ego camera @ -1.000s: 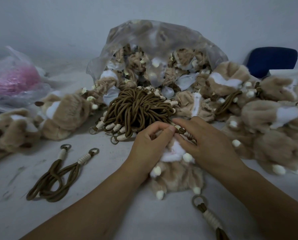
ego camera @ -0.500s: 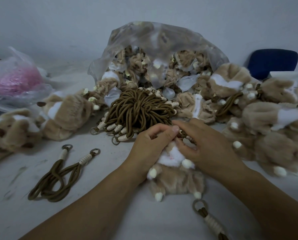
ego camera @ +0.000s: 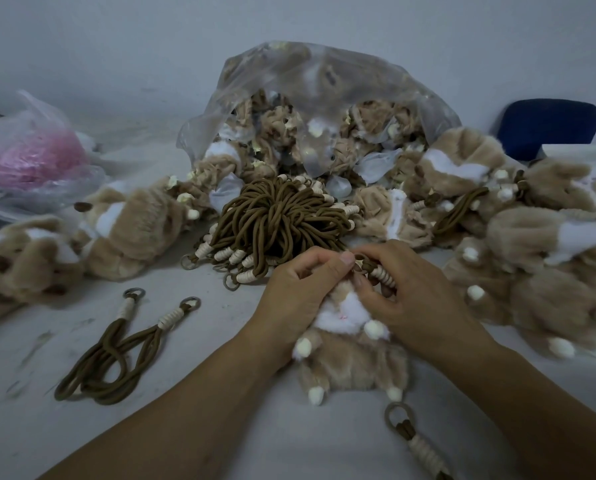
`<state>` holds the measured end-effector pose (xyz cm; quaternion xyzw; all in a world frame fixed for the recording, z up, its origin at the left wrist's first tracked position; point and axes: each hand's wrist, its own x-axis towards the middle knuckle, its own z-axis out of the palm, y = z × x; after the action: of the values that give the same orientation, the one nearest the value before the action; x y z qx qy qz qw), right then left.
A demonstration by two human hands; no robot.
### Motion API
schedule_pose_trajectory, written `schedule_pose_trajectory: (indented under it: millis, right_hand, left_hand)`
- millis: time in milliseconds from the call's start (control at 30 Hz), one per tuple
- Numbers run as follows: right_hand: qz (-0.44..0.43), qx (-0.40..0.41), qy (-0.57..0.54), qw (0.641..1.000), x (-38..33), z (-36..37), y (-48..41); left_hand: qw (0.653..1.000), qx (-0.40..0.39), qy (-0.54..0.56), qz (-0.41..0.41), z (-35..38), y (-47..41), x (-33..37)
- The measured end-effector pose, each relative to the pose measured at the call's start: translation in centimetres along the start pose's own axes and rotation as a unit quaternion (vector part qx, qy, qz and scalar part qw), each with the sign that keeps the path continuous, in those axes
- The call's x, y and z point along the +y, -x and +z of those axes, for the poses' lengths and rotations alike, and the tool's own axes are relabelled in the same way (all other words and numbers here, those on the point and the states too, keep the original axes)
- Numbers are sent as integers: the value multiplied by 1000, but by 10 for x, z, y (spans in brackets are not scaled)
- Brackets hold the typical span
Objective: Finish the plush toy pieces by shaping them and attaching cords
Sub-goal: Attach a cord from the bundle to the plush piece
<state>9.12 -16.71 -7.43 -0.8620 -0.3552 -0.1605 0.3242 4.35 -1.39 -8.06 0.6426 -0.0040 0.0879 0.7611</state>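
A fuzzy tan-and-white plush toy piece [ego camera: 353,363] with cream nub feet lies on the pale table [ego camera: 220,445], below a tangled heap of smooth brown cords [ego camera: 275,220]. The left hand [ego camera: 300,292] pinches its furry top edge. The right hand [ego camera: 417,299] grips a cream-wrapped brown cord end [ego camera: 381,274] there.

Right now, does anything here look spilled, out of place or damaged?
Plush pieces spill from the clear bag across the table. Two cords lie loose at the left, apart from the bundle. It looks like work in progress; no damage shows. The left hand grips a toy, the right hand pinches a cord end.
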Motion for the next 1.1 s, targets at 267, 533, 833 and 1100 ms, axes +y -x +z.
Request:
schedule_pose_trajectory:
  millis: [267,533,833,1100]
  right_hand:
    - [15,0,12,1000,-1,0,-1]
    - [32,13,1,999,-4,1,-1]
    - [32,11,-15,999,-3,1,-1]
    - [16,-17,-24,999,-3,1,1]
  left_hand:
    - [1000,4,-21,12,1,0,-1]
    - [999,4,-38,24,0,-1,-2]
    - [1000,-4,-5,-19,-1,0,0]
    - [1000,14,-13,-16,-1,0,1]
